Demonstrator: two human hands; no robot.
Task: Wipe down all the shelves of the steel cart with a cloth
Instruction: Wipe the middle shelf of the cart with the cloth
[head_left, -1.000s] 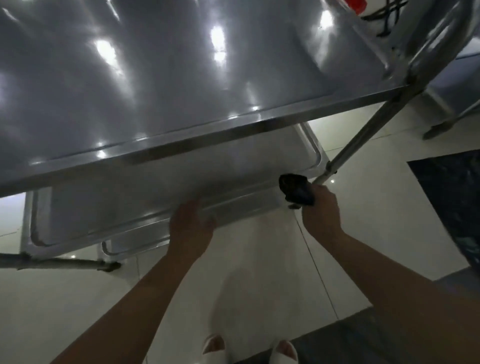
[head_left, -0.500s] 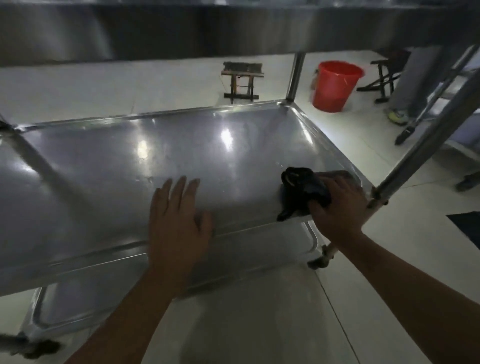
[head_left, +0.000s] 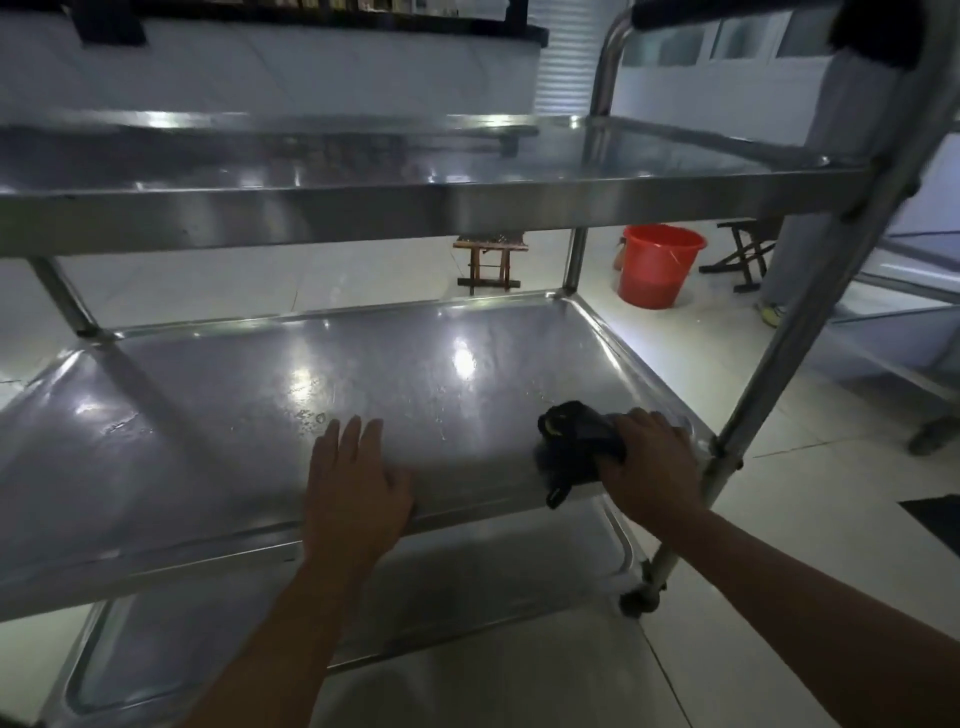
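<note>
The steel cart fills the view with three shelves: the top shelf (head_left: 467, 208), the middle shelf (head_left: 260, 395) and the bottom shelf (head_left: 467, 587). My right hand (head_left: 649, 462) grips a dark crumpled cloth (head_left: 571, 441) at the middle shelf's front right corner. Part of the cloth hangs over the front edge. My left hand (head_left: 353, 483) lies flat on the middle shelf near its front edge, fingers straight, holding nothing. Water droplets and light reflections show on the middle shelf's surface.
A red bucket (head_left: 660, 265) stands on the tiled floor behind the cart, right of a small wooden stool (head_left: 488, 260). A folding stool (head_left: 743, 254) and a person's legs (head_left: 795, 270) are at the far right. Another steel cart (head_left: 904, 312) is to the right. A cart caster (head_left: 641, 600) sits by my right forearm.
The view has lifted from looking down on the top shelf to looking between the shelves. Both hands moved from the lower front edge onto the middle shelf; the cloth stays in my right hand.
</note>
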